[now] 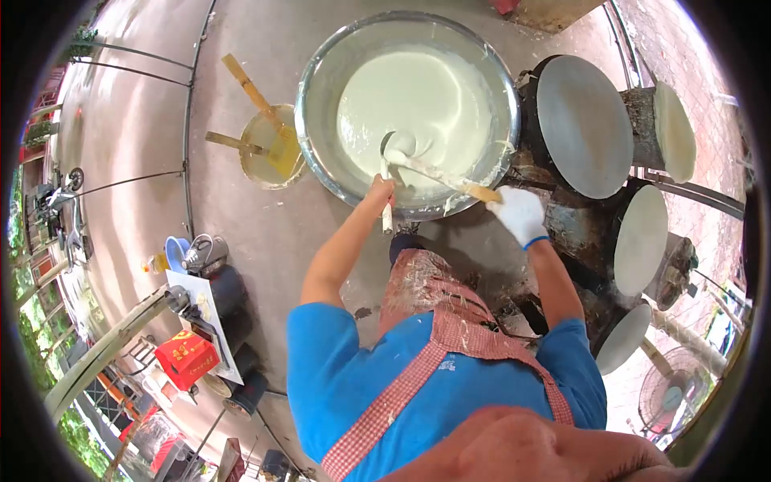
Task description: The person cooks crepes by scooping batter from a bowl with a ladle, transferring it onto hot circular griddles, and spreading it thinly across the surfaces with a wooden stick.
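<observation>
A wide metal basin [312, 104] holds pale, creamy batter [409, 96]. My left hand [381, 190], bare, is closed around the handle of a ladle [386, 217] at the basin's near rim. The ladle's bowl lies at the batter, beside a rounded lump of it. On my right hand [518, 215] is a white glove, and its fingers grip a wooden-handled stick [482, 193]. That stick slants over the rim, thickly coated with batter, and its far end meets the ladle's bowl. Whether that end carries a blade is hidden by batter.
Left of the basin stands a bucket [255, 177] with two wooden-handled tools in it. Round griddles [585, 124] on stands line my right side, one holding a pale round sheet [673, 132]. A fan [673, 394] is behind them. A red box [186, 359] sits on a side table [210, 309].
</observation>
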`<state>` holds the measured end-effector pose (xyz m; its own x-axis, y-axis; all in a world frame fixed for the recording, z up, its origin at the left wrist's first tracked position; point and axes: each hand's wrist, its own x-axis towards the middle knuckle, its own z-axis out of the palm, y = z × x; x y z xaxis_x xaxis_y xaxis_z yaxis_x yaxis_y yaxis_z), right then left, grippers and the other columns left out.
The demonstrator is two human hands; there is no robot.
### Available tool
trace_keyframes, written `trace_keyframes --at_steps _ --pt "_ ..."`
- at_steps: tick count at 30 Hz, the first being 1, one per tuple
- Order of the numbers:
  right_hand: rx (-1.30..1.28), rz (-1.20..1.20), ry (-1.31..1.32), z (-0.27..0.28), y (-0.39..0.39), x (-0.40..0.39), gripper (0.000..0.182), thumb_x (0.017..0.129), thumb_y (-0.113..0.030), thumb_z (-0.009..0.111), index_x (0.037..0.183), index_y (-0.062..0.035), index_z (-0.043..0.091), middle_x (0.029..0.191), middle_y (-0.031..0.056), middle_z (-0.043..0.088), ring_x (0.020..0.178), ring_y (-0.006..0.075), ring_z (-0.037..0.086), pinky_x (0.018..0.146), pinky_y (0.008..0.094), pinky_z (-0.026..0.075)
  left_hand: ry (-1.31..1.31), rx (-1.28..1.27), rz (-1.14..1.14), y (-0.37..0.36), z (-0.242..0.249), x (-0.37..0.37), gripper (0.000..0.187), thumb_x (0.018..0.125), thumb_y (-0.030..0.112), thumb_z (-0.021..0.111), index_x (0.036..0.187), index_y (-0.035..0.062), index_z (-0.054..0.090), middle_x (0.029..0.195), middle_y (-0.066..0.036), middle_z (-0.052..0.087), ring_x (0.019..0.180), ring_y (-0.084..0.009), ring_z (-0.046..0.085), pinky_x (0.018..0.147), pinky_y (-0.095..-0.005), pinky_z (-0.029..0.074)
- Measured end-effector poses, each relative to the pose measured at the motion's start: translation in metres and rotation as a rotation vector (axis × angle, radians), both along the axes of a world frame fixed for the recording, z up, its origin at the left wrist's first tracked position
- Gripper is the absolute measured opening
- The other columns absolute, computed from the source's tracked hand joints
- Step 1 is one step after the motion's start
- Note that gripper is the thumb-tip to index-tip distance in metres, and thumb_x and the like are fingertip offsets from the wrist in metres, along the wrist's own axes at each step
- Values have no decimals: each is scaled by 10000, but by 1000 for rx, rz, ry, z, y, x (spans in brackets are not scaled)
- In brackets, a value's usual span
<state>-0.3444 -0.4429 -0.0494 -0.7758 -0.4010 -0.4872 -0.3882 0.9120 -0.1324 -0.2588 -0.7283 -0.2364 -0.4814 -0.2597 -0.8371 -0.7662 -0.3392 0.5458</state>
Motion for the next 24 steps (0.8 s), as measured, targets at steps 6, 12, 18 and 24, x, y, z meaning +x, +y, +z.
trace_keyframes --at_steps 6,12,18,24 --pt "-67 -177 -45 -28 18 35 396 770 -449 550 814 -57 586 728 199 609 719 352 600 656 450 457 -110 632 321 19 10 -28 155 856 166 507 798 70 399 479 6 313 333 -94 278 284 -249 235" --pt "-342 -309 167 24 52 90 392 777 -418 585 917 -52 602 775 186 623 732 341 606 645 426 468 -29 960 436 33 217 -28 232 878 240 507 734 99 391 476 26 288 348 -41 255 248 -155 198" --pt "-941 -101 718 129 58 39 306 770 -257 642 967 -25 607 804 165 633 714 309 616 624 355 488 543 497 87 48 435 4 266 898 299 487 737 118 378 551 52 278 390 -21 232 251 -157 180" --pt "-1343 -299 751 191 54 23 319 745 -237 681 954 -2 623 811 147 647 708 245 627 657 311 484 1031 -47 -182 29 502 14 324 870 236 529 1151 224 369 511 70 273 361 -39 251 295 -172 183"
